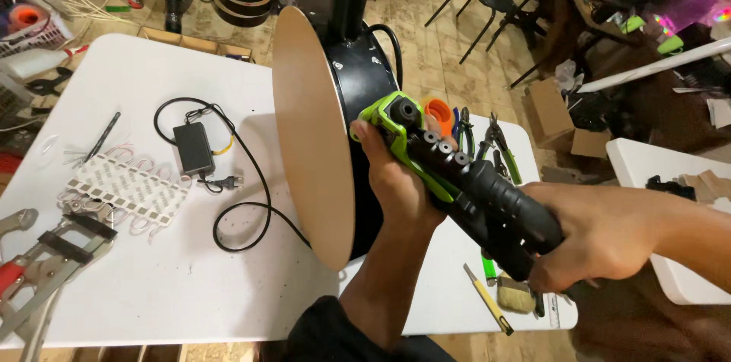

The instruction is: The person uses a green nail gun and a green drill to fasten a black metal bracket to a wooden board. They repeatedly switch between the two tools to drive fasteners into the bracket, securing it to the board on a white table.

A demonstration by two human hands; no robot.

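Observation:
A round black drum-shaped housing [364, 80] with a flat tan disc face [312, 133] stands on edge on the white table [152, 286]. My left hand [392, 179] grips the front of a green and black power tool [449, 172], its nose pressed against the black rim. My right hand [601, 236] wraps the tool's black rear handle at the right. A black cable [244, 202] runs from the housing across the table.
A black power adapter [193, 147], strips of white LED modules [126, 188] and clamps [42, 263] lie at the left. Pliers [499, 145], a yellow utility knife [489, 299] and a brush [516, 295] lie at the right. Stools, boxes and cable spools stand on the floor behind.

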